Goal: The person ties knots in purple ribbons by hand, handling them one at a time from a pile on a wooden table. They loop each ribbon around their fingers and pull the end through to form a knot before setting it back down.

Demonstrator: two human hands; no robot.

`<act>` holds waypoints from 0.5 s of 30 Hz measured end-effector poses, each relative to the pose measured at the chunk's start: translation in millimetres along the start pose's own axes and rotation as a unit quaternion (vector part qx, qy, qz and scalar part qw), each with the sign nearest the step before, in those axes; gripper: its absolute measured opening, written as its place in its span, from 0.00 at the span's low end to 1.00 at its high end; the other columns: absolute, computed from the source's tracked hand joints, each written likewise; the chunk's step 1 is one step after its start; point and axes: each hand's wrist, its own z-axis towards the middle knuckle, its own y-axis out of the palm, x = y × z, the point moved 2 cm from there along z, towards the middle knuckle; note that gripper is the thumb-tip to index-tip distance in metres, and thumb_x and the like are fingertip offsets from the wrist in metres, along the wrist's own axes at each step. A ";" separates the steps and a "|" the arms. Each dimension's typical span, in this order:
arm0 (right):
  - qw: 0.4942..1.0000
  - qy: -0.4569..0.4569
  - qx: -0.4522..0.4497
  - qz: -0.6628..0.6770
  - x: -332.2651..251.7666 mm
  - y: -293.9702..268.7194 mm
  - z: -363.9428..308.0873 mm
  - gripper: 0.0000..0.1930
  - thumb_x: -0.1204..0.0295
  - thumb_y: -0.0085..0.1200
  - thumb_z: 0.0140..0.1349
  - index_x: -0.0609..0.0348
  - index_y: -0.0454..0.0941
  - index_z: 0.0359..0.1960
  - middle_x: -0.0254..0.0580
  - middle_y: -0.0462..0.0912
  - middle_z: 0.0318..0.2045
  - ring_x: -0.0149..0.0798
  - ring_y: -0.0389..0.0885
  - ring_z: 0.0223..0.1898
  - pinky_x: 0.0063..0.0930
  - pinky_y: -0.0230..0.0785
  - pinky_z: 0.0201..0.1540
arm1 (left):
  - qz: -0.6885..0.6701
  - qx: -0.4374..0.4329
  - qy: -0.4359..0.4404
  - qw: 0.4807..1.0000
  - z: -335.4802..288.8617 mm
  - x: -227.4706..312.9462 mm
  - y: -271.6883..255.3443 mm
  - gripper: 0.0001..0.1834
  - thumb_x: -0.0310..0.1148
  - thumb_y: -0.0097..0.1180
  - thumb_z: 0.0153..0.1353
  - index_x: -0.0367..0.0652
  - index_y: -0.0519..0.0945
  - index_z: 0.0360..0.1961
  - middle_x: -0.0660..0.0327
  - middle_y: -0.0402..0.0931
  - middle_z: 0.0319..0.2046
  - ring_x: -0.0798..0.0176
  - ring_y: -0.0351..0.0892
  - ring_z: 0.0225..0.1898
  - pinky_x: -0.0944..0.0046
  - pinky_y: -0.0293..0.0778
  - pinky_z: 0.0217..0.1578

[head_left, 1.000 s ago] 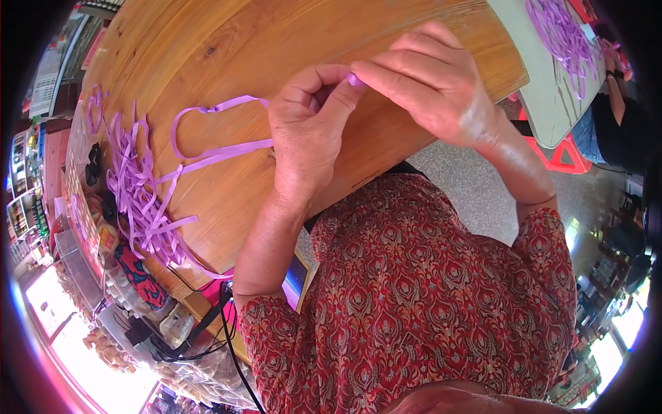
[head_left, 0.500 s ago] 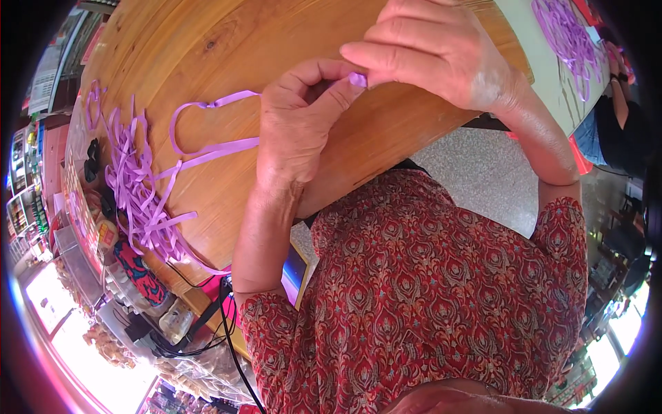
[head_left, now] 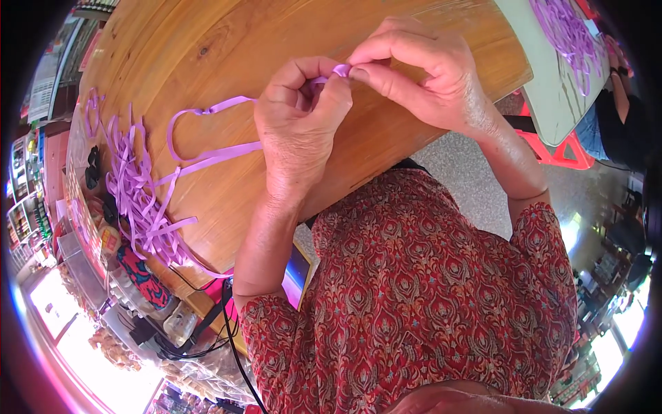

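Observation:
A narrow purple ribbon (head_left: 340, 70) is pinched between thumb and forefinger of my left hand (head_left: 301, 114). A small folded or looped bit of it shows above the left thumb. My right hand (head_left: 431, 76) pinches the same bit from the right, thumb and forefinger meeting at its edge. From behind my left hand, two lengths of ribbon run left over the wooden table (head_left: 227, 41). One curves in a loop with a small knot-like spot. They lead toward a tangled heap of purple ribbon (head_left: 141, 200) at the table's left edge.
Another purple ribbon heap (head_left: 562, 31) lies on a pale table (head_left: 552, 103) at the far right, beside another person's arm (head_left: 618, 96). A red plastic stool (head_left: 569, 152) stands below it. Black cables (head_left: 224, 310), a patterned pouch (head_left: 145, 276) and small goods crowd the lower left.
My right hand has come down and closed its pinch on the ribbon bit at the left fingertips. My left hand has shifted slightly left. The red stool has come more into view.

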 end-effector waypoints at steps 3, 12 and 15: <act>1.000 0.027 0.008 0.012 -3.1 3.1 1.4 0.05 0.82 0.57 0.52 0.65 0.77 0.31 0.38 0.79 0.25 0.30 0.76 0.27 0.21 0.67 0.30 | 0.005 0.005 0.013 1.000 0.0 0.7 -0.1 0.04 0.21 0.56 0.57 0.35 0.77 0.34 0.71 0.72 0.27 0.81 0.66 0.27 0.81 0.64 0.28; 0.992 0.069 0.069 0.077 -6.0 8.7 1.1 0.05 0.78 0.59 0.53 0.63 0.77 0.31 0.36 0.78 0.24 0.28 0.76 0.28 0.21 0.69 0.32 | 0.002 0.022 0.017 1.000 -0.3 3.3 -3.5 0.04 0.20 0.56 0.57 0.36 0.77 0.34 0.71 0.72 0.27 0.82 0.65 0.27 0.81 0.63 0.28; 0.994 0.016 0.090 0.053 -10.8 7.6 4.3 0.05 0.76 0.60 0.52 0.61 0.77 0.29 0.37 0.80 0.24 0.29 0.79 0.27 0.22 0.71 0.31 | 0.002 0.024 0.035 0.999 -1.8 3.5 -2.9 0.04 0.20 0.56 0.57 0.36 0.77 0.34 0.71 0.71 0.26 0.82 0.64 0.26 0.82 0.62 0.27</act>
